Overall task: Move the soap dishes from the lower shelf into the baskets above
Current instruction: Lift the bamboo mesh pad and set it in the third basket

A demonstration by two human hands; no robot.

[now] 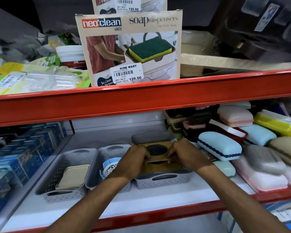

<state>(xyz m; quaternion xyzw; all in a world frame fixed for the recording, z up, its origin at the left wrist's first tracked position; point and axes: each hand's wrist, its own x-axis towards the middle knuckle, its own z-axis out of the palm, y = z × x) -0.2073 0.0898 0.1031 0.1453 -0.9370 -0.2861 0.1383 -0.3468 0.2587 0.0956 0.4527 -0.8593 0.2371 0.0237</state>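
Three grey perforated baskets stand side by side on the white shelf. Over the right basket [161, 181] both hands hold a flat tan soap dish [157, 149] with a dark round grid in its middle. My left hand [134, 159] grips its left end and my right hand [186, 154] grips its right end. Another tan dish lies beneath it in that basket. The left basket [57, 193] holds a cream soap dish [73, 177]. In the middle basket [106, 150] sits a blue round soap dish [110, 165], partly hidden by my left wrist.
Pastel soap cases [220, 147] are stacked at the right of the shelf. Blue boxes [15, 158] fill the left. A red shelf beam [141, 100] crosses above, carrying a soap dispenser box [129, 47] and packaged goods.
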